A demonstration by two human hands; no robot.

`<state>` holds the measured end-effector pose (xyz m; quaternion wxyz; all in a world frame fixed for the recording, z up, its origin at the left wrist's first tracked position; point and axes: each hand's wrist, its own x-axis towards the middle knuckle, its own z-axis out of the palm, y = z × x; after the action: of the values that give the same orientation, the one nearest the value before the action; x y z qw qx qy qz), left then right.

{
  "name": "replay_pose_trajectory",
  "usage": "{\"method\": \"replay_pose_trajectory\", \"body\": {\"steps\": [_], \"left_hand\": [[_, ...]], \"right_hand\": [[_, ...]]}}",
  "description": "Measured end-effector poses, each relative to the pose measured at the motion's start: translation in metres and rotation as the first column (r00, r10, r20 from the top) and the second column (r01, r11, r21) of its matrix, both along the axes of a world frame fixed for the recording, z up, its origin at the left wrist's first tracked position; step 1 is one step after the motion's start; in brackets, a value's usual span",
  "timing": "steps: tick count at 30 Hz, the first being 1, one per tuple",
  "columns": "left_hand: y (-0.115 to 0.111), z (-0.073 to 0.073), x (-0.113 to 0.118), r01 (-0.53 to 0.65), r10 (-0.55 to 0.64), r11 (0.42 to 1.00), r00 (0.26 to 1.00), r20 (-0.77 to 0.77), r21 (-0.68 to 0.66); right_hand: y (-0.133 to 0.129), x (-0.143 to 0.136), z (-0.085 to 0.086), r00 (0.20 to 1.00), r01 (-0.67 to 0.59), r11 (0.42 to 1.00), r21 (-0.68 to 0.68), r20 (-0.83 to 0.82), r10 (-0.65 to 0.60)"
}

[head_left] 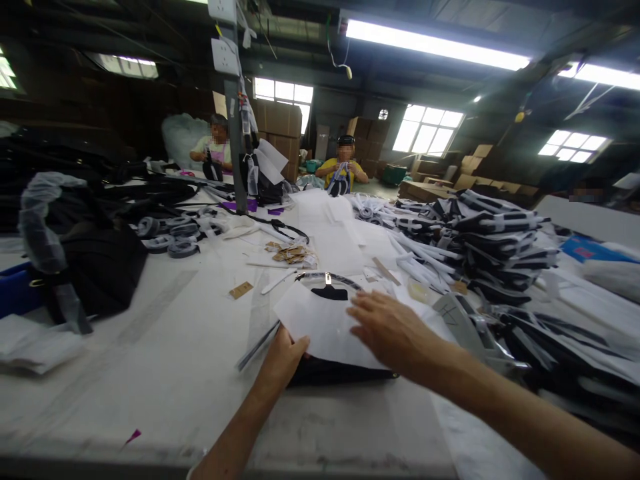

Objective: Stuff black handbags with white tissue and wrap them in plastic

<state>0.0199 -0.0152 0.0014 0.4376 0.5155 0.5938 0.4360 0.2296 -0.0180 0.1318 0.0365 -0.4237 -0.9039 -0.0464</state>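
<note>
A black handbag (345, 375) lies in front of me at the table's near side, mostly hidden under a white sheet of paper (320, 327). Its black flap tab (330, 293) and a metal clasp (328, 279) show past the sheet's far edge. My left hand (287, 353) pinches the sheet's left edge, thumb on top and the other fingers mostly out of sight. Over the sheet's right side is my right hand (383, 323), its fingers stretched out; whether they touch the paper I cannot tell. A dark strap (257, 347) sticks out beside my left hand.
A black bag with a wrapped handle (95, 260) stands at the left. Brown tags (293, 253) and white paper sheets (333, 230) lie ahead. Stacked black bags (500, 240) rise at the right. Two people work across the table (165, 373), near a metal post (235, 133).
</note>
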Motion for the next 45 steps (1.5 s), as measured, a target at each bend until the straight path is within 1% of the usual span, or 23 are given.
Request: {"method": "replay_pose_trajectory", "body": {"steps": [3,5,6,9,12,14,16,20,22,25,26,27,28,29,30,31,33,35,37,39,41,43,45], "left_hand": [[-0.004,0.004,0.003,0.029,-0.029,0.999,0.999,-0.016,-0.025],[-0.007,0.006,0.005,0.066,-0.067,0.997,0.998,-0.019,-0.035],[-0.009,0.007,0.006,0.085,-0.086,0.996,0.996,-0.02,-0.041],[-0.011,0.008,0.007,0.111,-0.112,0.994,0.994,-0.005,-0.021],[-0.011,0.007,0.005,0.123,-0.123,0.992,0.992,-0.025,0.003],[-0.01,0.006,0.004,0.109,-0.11,0.994,0.993,-0.043,-0.017],[-0.01,0.005,0.004,0.072,-0.073,0.997,0.997,-0.039,-0.042],[-0.01,-0.002,0.005,0.023,-0.023,1.0,1.0,0.005,-0.022],[-0.01,-0.007,0.007,-0.021,0.019,0.999,0.997,0.073,0.032],[-0.013,-0.015,0.011,-0.138,0.109,0.981,0.974,0.196,0.136],[-0.015,-0.017,0.012,-0.171,0.134,0.967,0.972,0.194,0.19],[-0.018,-0.019,0.014,-0.188,0.153,0.944,0.977,0.148,0.271],[-0.021,-0.021,0.015,-0.178,0.17,0.912,0.984,0.054,0.37],[-0.024,-0.022,0.016,-0.134,0.191,0.87,0.979,-0.075,0.475],[-0.027,-0.023,0.017,-0.062,0.221,0.819,0.951,-0.215,0.571],[-0.03,-0.024,0.018,0.028,0.259,0.765,0.901,-0.347,0.644],[-0.036,-0.023,0.021,0.204,0.336,0.678,0.768,-0.545,0.706],[-0.041,-0.018,0.026,0.337,0.388,0.626,0.648,-0.656,0.703],[-0.044,-0.01,0.032,0.433,0.387,0.597,0.582,-0.715,0.675],[-0.045,-0.003,0.038,0.5,0.344,0.58,0.565,-0.75,0.643],[-0.042,-0.001,0.044,0.551,0.276,0.583,0.557,-0.783,0.597],[-0.039,-0.005,0.046,0.594,0.193,0.599,0.544,-0.817,0.537],[-0.035,-0.014,0.046,0.625,0.118,0.61,0.536,-0.836,0.487]], "right_hand": [[-0.019,-0.033,-0.037,0.996,-0.061,0.991,-0.119,-0.072,0.053],[-0.016,-0.038,-0.057,0.996,-0.055,0.979,-0.197,-0.074,0.041],[-0.011,-0.034,-0.062,0.997,-0.049,0.97,-0.24,-0.071,0.032],[0.011,-0.013,-0.062,0.994,-0.085,0.945,-0.315,-0.097,0.057],[0.027,0.007,-0.058,0.978,-0.173,0.959,-0.224,-0.156,0.14],[0.03,0.014,-0.062,0.964,-0.228,0.962,-0.147,-0.17,0.203],[0.028,0.017,-0.069,0.956,-0.262,0.959,-0.11,-0.163,0.242],[0.021,0.019,-0.084,0.962,-0.239,0.962,-0.13,-0.169,0.216],[0.018,0.02,-0.087,0.967,-0.217,0.965,-0.15,-0.171,0.191],[0.013,0.021,-0.091,0.969,-0.194,0.966,-0.17,-0.189,0.162],[0.01,0.022,-0.093,0.967,-0.184,0.969,-0.166,-0.21,0.147],[0.007,0.022,-0.096,0.964,-0.168,0.974,-0.152,-0.234,0.129],[0.003,0.022,-0.1,0.96,-0.147,0.981,-0.128,-0.257,0.11],[-0.002,0.022,-0.103,0.957,-0.124,0.988,-0.094,-0.273,0.094],[-0.007,0.022,-0.107,0.956,-0.102,0.993,-0.055,-0.28,0.083],[-0.012,0.022,-0.11,0.957,-0.084,0.996,-0.01,-0.28,0.078],[-0.023,0.02,-0.115,0.961,-0.059,0.996,0.073,-0.265,0.077],[-0.031,0.018,-0.117,0.964,-0.045,0.99,0.137,-0.254,0.079],[-0.035,0.017,-0.118,0.96,-0.048,0.985,0.163,-0.266,0.09],[-0.037,0.017,-0.118,0.946,-0.065,0.985,0.158,-0.303,0.111],[-0.038,0.017,-0.119,0.932,-0.077,0.986,0.146,-0.34,0.123],[-0.04,0.018,-0.122,0.923,-0.078,0.986,0.148,-0.363,0.128],[-0.042,0.018,-0.126,0.912,-0.066,0.987,0.143,-0.392,0.118]]}}
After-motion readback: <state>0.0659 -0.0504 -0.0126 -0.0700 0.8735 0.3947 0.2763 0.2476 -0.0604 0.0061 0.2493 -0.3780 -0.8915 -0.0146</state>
